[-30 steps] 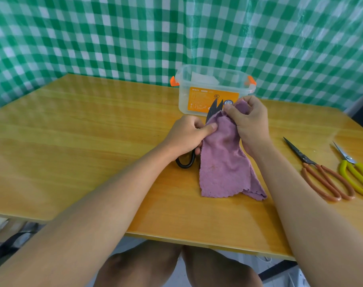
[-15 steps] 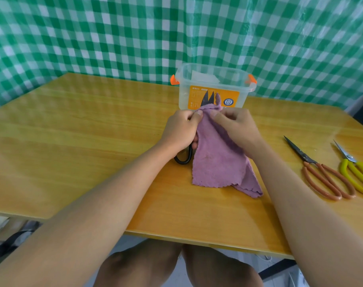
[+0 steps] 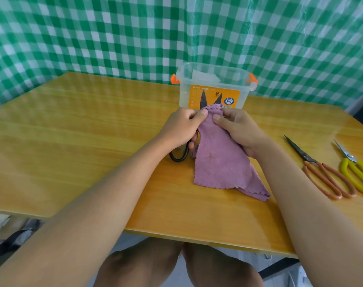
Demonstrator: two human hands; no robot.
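Observation:
Black scissors (image 3: pixel 203 99) stand tilted with their blades spread apart, tips up in front of the box. My left hand (image 3: pixel 181 127) grips them around the handle; a black handle loop (image 3: pixel 179 156) shows below the hand. A purple cloth (image 3: pixel 220 160) is wrapped over the blades near their base and drapes down onto the wooden table (image 3: pixel 83 141). My right hand (image 3: pixel 238 129) pinches the cloth against the blades, thumb on top. The middle of the scissors is hidden by cloth and hands.
A clear plastic box (image 3: pixel 214 88) with orange clips and an orange label stands just behind the hands. Orange-handled scissors (image 3: pixel 321 170) and yellow-handled scissors (image 3: pixel 356 172) lie at the table's right. A green checked curtain hangs behind. My knees show under the near edge.
My right hand has slid the cloth down from the blade tips toward their base. The blades now stick out bare above the cloth. The left hand keeps its hold.

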